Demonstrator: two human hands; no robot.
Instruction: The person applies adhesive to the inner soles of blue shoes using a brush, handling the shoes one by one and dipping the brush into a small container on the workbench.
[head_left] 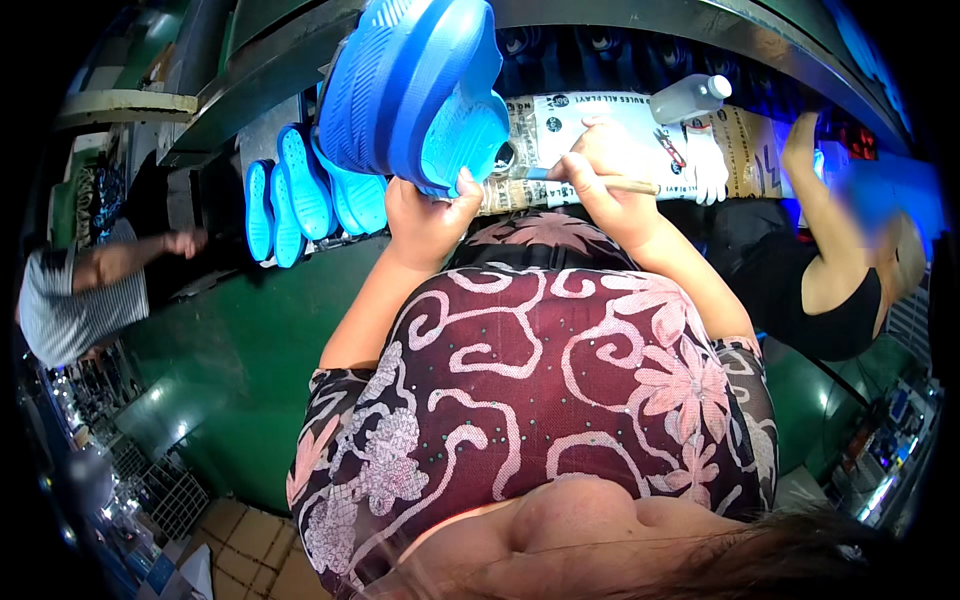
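Observation:
My left hand (pixel 428 212) grips a blue shoe sole (pixel 405 100), thick and ridged, at its lower end. The sole stands tilted up, and its light-blue cupped inside faces right. A brush (pixel 632 184) with a pale wooden handle is held in my right hand (pixel 612 180), the fingers closed round it. The brush points left toward a small round container (pixel 503 158) beside the sole. Whether its tip touches the container I cannot tell. Several lighter blue soles (pixel 300 185) lie in a row left of my left hand.
Printed sheets and cardboard (pixel 570 110) cover the bench. A translucent bottle (pixel 690 98) lies or leans at the back right, near a white glove (pixel 710 165). A metal beam (pixel 270 65) runs along the far side. Co-workers' arms are at left (pixel 140 255) and right (pixel 825 205).

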